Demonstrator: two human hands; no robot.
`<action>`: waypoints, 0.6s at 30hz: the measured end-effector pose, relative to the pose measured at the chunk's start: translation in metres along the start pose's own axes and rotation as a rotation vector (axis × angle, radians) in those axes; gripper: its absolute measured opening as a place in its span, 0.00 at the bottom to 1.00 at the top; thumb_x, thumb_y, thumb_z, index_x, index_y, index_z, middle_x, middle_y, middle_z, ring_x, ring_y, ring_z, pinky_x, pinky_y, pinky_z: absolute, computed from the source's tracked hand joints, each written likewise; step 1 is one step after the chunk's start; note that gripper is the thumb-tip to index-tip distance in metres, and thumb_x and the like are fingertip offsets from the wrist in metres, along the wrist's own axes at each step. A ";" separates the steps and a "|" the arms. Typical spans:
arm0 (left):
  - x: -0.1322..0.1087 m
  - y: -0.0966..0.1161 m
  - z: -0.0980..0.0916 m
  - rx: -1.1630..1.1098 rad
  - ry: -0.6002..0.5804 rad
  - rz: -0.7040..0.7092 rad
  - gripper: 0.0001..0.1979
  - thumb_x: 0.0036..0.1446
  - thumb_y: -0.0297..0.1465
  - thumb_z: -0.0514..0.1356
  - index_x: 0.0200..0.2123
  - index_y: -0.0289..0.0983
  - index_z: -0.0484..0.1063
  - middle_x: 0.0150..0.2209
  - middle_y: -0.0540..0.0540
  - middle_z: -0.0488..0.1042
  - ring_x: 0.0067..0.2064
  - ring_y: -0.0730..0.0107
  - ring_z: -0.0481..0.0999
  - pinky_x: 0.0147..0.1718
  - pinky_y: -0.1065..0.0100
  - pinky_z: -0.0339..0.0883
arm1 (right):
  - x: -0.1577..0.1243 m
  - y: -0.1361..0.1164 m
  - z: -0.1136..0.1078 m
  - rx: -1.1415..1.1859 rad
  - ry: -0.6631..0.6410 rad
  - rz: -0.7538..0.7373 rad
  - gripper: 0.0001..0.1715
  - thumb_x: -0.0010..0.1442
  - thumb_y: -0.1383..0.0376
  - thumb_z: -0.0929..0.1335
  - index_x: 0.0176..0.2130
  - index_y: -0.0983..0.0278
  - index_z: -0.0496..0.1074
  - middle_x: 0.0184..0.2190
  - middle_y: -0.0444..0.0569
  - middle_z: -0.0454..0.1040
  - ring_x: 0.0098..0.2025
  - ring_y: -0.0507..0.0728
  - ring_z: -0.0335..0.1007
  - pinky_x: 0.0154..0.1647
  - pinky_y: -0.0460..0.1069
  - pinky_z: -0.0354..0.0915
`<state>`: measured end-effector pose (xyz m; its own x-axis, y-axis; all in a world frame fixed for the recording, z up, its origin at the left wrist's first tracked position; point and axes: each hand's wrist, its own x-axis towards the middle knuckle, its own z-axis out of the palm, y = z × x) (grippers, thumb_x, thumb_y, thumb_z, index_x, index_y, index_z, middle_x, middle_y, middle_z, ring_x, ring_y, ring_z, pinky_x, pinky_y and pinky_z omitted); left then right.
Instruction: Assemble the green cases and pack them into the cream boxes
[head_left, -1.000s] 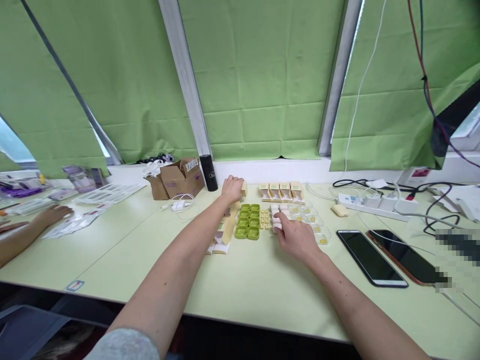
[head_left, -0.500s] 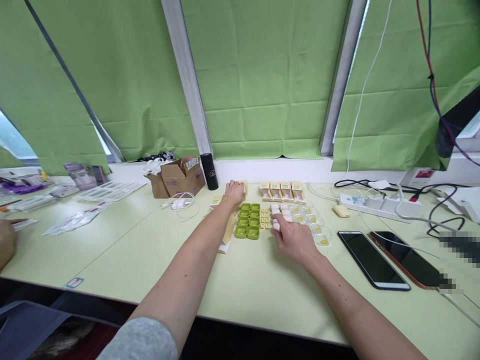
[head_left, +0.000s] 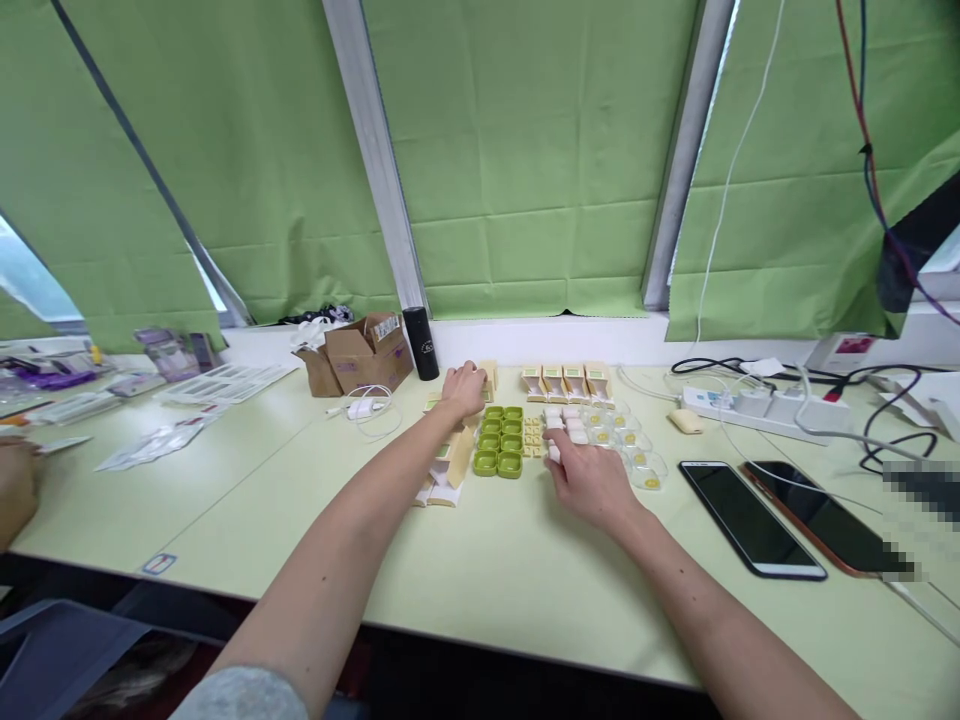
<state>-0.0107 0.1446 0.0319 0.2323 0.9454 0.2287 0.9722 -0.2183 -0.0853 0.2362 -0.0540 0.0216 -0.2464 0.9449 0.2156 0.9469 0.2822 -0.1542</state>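
Observation:
My left hand (head_left: 464, 388), fingers curled, is at the small cream boxes (head_left: 450, 452) on the left; its fingertips cover whatever they hold. My right hand (head_left: 591, 478) has its index finger and thumb around the nearest small white block (head_left: 553, 453), in front of other white blocks (head_left: 575, 424). Between my hands are two columns of small green square trays (head_left: 498, 462) and a group of tiny pale yellow pieces (head_left: 532, 437). Clear cups with yellow centres (head_left: 650, 482) lie just right of the white blocks. Behind them stand several small cream boxes (head_left: 574, 382) in a row.
Two phones (head_left: 750, 520) lie at right, below a white power strip (head_left: 795, 412) with tangled cables. An open cardboard box (head_left: 367, 358), a black cylinder (head_left: 421, 345) and a white charger (head_left: 364, 408) sit back left. Another person's hand (head_left: 16, 485) is at far left.
My left hand has shifted slightly left and its forearm has swung left, uncovering more of the cream boxes. My right hand stays at the white blocks. The view has shifted slightly.

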 end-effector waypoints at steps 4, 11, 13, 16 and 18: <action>-0.005 -0.002 0.005 -0.012 -0.047 0.045 0.20 0.54 0.26 0.66 0.51 0.39 0.80 0.59 0.37 0.72 0.59 0.50 0.76 0.63 0.56 0.63 | 0.000 -0.001 0.000 0.001 -0.011 -0.001 0.20 0.74 0.63 0.63 0.62 0.58 0.65 0.43 0.53 0.84 0.43 0.64 0.82 0.33 0.51 0.55; -0.002 -0.002 0.013 -0.026 -0.056 0.028 0.20 0.53 0.26 0.66 0.51 0.39 0.81 0.60 0.37 0.71 0.56 0.50 0.79 0.57 0.59 0.72 | 0.000 -0.001 0.000 0.005 -0.027 -0.001 0.20 0.74 0.63 0.63 0.63 0.59 0.65 0.44 0.53 0.84 0.44 0.64 0.82 0.34 0.50 0.56; -0.001 -0.001 0.013 -0.031 -0.057 0.028 0.19 0.53 0.25 0.66 0.49 0.38 0.81 0.60 0.36 0.71 0.56 0.50 0.79 0.55 0.59 0.73 | 0.000 -0.001 0.001 0.003 -0.021 -0.008 0.20 0.74 0.63 0.63 0.63 0.59 0.65 0.44 0.53 0.84 0.45 0.65 0.82 0.34 0.51 0.56; 0.002 0.000 0.014 -0.039 -0.061 0.025 0.18 0.52 0.24 0.66 0.48 0.37 0.81 0.60 0.36 0.71 0.55 0.51 0.78 0.55 0.59 0.74 | 0.000 -0.001 0.002 0.010 -0.021 -0.017 0.19 0.74 0.63 0.63 0.62 0.59 0.66 0.43 0.53 0.85 0.44 0.65 0.82 0.34 0.51 0.56; 0.003 0.001 0.014 -0.046 -0.063 0.021 0.18 0.52 0.24 0.66 0.48 0.37 0.81 0.61 0.36 0.71 0.56 0.51 0.78 0.56 0.59 0.73 | 0.000 -0.002 0.002 0.002 -0.032 -0.021 0.20 0.73 0.64 0.63 0.62 0.59 0.66 0.43 0.54 0.85 0.44 0.65 0.82 0.35 0.51 0.57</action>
<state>-0.0092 0.1505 0.0190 0.2521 0.9534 0.1657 0.9677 -0.2481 -0.0446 0.2341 -0.0536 0.0196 -0.2726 0.9437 0.1874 0.9410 0.3021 -0.1524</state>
